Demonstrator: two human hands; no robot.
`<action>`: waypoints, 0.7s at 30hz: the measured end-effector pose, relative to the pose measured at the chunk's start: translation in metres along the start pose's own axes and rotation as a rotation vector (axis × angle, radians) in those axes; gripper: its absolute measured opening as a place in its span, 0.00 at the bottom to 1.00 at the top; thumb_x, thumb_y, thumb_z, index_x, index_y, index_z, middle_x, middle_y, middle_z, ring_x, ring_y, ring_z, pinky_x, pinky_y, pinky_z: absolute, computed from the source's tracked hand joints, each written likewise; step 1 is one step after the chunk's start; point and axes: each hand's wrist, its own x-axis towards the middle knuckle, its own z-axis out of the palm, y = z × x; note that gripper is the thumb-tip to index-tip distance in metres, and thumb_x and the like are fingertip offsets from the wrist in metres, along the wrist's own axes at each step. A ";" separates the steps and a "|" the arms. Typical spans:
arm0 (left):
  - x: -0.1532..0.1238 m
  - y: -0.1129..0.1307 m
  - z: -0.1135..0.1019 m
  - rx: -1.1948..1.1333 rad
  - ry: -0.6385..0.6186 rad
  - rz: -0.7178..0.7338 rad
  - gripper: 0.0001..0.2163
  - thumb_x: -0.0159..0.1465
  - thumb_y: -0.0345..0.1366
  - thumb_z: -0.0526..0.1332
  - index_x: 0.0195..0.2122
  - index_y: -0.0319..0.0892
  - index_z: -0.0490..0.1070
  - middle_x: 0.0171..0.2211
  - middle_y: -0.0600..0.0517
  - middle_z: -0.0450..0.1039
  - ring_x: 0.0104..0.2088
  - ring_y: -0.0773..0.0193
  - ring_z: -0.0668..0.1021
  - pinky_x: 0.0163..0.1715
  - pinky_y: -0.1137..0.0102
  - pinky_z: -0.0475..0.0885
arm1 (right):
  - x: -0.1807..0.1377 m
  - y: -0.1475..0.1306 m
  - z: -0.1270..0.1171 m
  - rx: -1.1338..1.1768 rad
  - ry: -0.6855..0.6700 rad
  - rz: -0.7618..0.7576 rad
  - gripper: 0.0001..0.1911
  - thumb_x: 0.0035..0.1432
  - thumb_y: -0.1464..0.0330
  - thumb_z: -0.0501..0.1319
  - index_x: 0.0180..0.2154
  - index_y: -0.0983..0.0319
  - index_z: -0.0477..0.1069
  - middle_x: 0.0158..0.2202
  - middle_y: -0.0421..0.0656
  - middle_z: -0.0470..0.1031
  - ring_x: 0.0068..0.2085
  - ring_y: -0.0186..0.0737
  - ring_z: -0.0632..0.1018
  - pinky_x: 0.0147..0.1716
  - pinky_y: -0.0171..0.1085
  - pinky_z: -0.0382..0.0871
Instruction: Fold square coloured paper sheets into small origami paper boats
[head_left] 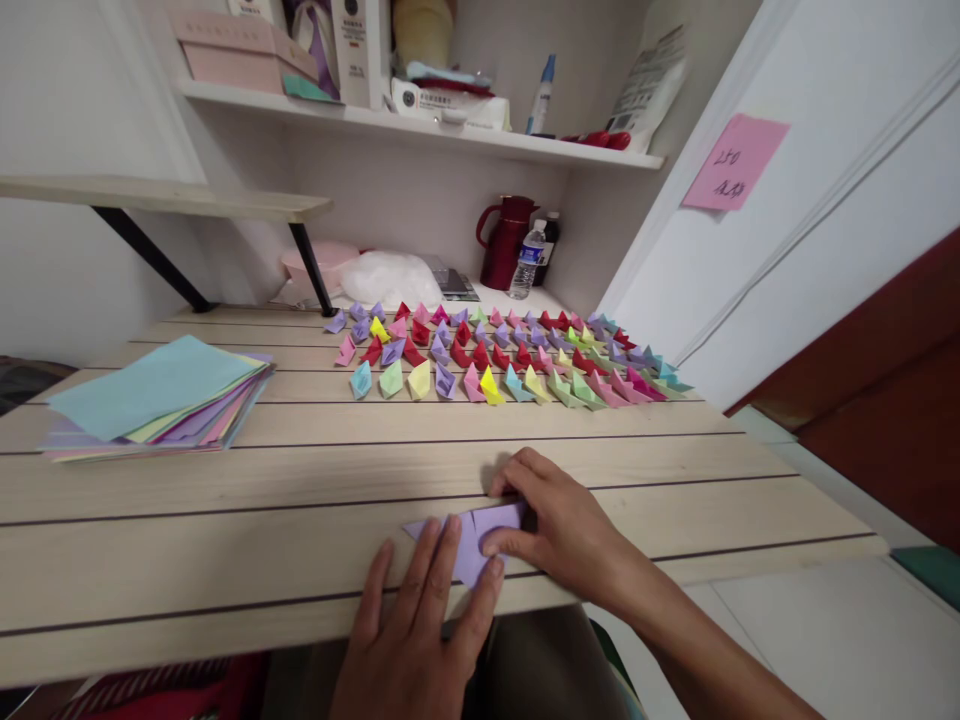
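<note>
A folded sheet of purple paper [469, 550] lies near the table's front edge, with one corner toward me and another pointing left. My left hand [431, 600] rests flat on its left part, fingers stretched out and apart. From the right, my right hand [544, 525] grips the paper's right part, thumb on top and the other fingers curled at the far edge. Both thumbs are close to each other over the paper. Beyond my hands, several rows of small folded paper boats [489, 385] in many colours stand on the table.
At the left lies a stack of coloured paper [165, 390], light blue on top. A raised wooden shelf [165, 198] on black legs stands behind it. At the back are a dark red jug [508, 245] and a water bottle [528, 260]. A pink note [735, 162] hangs on the right.
</note>
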 end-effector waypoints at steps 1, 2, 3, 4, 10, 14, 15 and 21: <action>-0.001 0.000 0.001 0.015 0.003 0.005 0.24 0.69 0.41 0.54 0.67 0.61 0.58 0.66 0.49 0.66 0.65 0.59 0.67 0.69 0.52 0.42 | 0.000 0.003 0.000 -0.025 0.041 0.027 0.20 0.55 0.59 0.72 0.45 0.58 0.72 0.44 0.45 0.74 0.42 0.46 0.77 0.40 0.42 0.72; -0.001 0.000 0.002 0.025 0.006 0.011 0.24 0.70 0.38 0.52 0.67 0.60 0.58 0.66 0.49 0.66 0.65 0.59 0.67 0.69 0.51 0.42 | 0.000 0.006 0.000 -0.078 0.097 0.061 0.20 0.57 0.60 0.71 0.49 0.58 0.71 0.47 0.47 0.73 0.45 0.49 0.77 0.42 0.44 0.73; -0.001 -0.001 0.002 0.030 0.008 0.016 0.24 0.70 0.36 0.51 0.67 0.60 0.58 0.65 0.48 0.66 0.65 0.59 0.67 0.69 0.51 0.42 | -0.001 0.010 0.000 -0.152 0.162 0.097 0.21 0.59 0.63 0.69 0.52 0.58 0.70 0.52 0.50 0.72 0.49 0.52 0.77 0.45 0.48 0.72; -0.002 -0.001 0.002 0.034 0.008 0.019 0.24 0.70 0.35 0.49 0.67 0.60 0.58 0.65 0.48 0.67 0.65 0.59 0.67 0.69 0.51 0.41 | -0.004 0.014 -0.002 -0.234 0.227 0.124 0.20 0.62 0.66 0.65 0.55 0.58 0.69 0.55 0.52 0.70 0.52 0.55 0.75 0.47 0.52 0.71; -0.003 -0.003 0.004 0.029 -0.011 0.026 0.25 0.70 0.34 0.49 0.67 0.60 0.57 0.65 0.47 0.66 0.65 0.59 0.67 0.69 0.50 0.38 | -0.050 0.013 -0.004 -0.351 0.368 -0.190 0.19 0.69 0.71 0.54 0.60 0.60 0.66 0.62 0.51 0.69 0.64 0.55 0.67 0.62 0.58 0.57; -0.005 -0.005 0.010 0.001 0.022 0.058 0.23 0.70 0.44 0.50 0.66 0.56 0.60 0.66 0.45 0.65 0.70 0.57 0.57 0.68 0.49 0.39 | -0.078 -0.004 0.012 -0.429 0.223 -0.476 0.33 0.71 0.49 0.47 0.63 0.66 0.64 0.62 0.48 0.72 0.68 0.54 0.62 0.67 0.54 0.50; -0.005 -0.006 0.011 0.000 0.034 0.066 0.23 0.70 0.46 0.50 0.66 0.55 0.61 0.65 0.44 0.66 0.71 0.57 0.54 0.68 0.49 0.39 | -0.080 -0.006 0.016 -0.461 0.208 -0.482 0.35 0.71 0.47 0.45 0.63 0.67 0.64 0.63 0.47 0.71 0.68 0.53 0.62 0.67 0.53 0.50; -0.002 -0.010 0.015 0.035 0.083 0.094 0.23 0.69 0.38 0.50 0.66 0.55 0.61 0.62 0.43 0.70 0.72 0.62 0.49 0.69 0.50 0.39 | -0.078 0.005 0.011 -0.536 0.143 -0.334 0.35 0.68 0.47 0.52 0.66 0.63 0.61 0.67 0.43 0.65 0.66 0.58 0.64 0.65 0.60 0.49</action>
